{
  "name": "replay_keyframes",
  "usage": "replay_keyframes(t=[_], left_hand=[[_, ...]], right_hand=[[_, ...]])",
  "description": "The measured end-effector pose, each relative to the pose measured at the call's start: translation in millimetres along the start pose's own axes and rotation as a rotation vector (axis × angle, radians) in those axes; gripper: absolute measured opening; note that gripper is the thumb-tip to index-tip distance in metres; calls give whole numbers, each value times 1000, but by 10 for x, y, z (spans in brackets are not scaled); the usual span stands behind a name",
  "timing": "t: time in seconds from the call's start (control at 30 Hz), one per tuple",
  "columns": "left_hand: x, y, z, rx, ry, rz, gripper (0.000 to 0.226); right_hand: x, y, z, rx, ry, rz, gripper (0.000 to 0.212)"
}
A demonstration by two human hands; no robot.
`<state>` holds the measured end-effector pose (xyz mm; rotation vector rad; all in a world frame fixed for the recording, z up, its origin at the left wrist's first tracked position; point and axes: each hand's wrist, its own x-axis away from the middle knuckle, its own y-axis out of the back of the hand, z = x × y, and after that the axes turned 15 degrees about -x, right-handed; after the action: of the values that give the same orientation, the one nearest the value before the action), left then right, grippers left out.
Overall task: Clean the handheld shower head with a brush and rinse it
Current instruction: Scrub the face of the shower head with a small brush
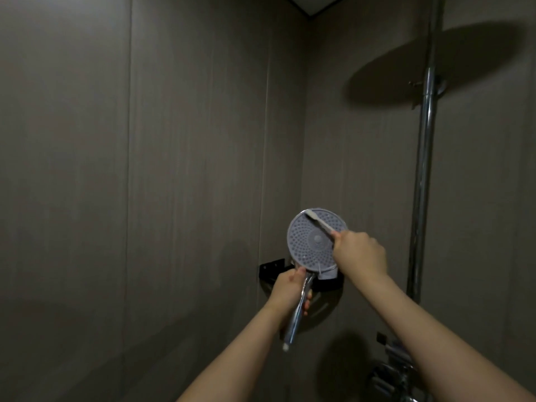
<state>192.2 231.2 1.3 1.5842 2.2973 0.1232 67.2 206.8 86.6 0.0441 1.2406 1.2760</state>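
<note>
A round handheld shower head (pixel 311 245) with a grey nozzle face and a chrome handle is held up in front of the corner, face toward me. My left hand (pixel 288 288) grips its handle just below the head. My right hand (pixel 361 252) holds a white toothbrush-like brush (pixel 319 221) by its handle. The bristle end lies against the upper left rim of the nozzle face.
A black corner shelf (pixel 272 268) is fixed to the wall behind the shower head. A chrome riser pipe (pixel 425 169) runs up the right wall beside the shadow of a large overhead shower. Chrome tap fittings (pixel 396 372) sit at the lower right.
</note>
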Motion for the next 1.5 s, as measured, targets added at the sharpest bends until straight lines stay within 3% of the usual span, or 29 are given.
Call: replay_keyframes(t=[0.13,0.27,0.4,0.57,0.7,0.83,1.0,1.17,1.37,1.5], left_hand=[[20,-5,-45,100,11,-12,33],[35,94,-12,77,29,-15,30],[37,83,-5,130,57,-42,32],[65,65,-48,121,61,4,34],[83,-3,-118,143,59,-6,35],[76,29,-93,104,52,24,34],[66,51,-36,69,50,26,35],[97,45,80,49,51,40,36],[17,62,8,69,32,42,38],[13,50,35,53,34,43,37]], right_hand=[[232,-202,122,53,153,124,39],[57,19,-74,-75,-86,3,45],[272,-138,-39,49,122,130,38],[167,-16,-203,-49,-77,10,39],[390,-161,-144,61,117,135,38],[196,42,-369,-6,-82,-44,43],[288,-64,-325,102,92,46,43],[72,112,-465,-5,-100,-89,44],[133,-30,-672,-160,-97,-178,45],[121,-55,-577,-135,-8,-109,42]])
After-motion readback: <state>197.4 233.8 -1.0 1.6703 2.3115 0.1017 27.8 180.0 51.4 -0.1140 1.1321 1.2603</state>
